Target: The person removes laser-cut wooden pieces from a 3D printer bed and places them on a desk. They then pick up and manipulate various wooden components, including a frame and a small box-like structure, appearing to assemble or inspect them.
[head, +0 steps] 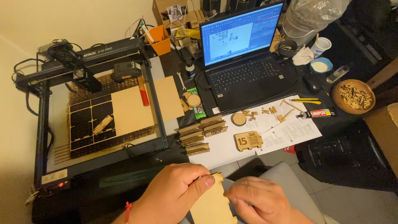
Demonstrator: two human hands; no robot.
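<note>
Both hands pinching wooden panel (213,203) at bottom edge: left hand (174,193) fingers clamped on its top corner, right hand (259,201) gripping right side. Beyond on table (174,155): stacked wooden pieces (199,135), paper sheets (282,128), laptop (244,54), laser cutter (95,103) at left.

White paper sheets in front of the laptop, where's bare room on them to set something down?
The white paper sheets are bare along their right end, below the glue tube, and at the near edge left of the engraved wooden plaque. The strip under the laptop is crowded with small wooden offcuts, and the stacked wooden pieces fill the left end.
</note>
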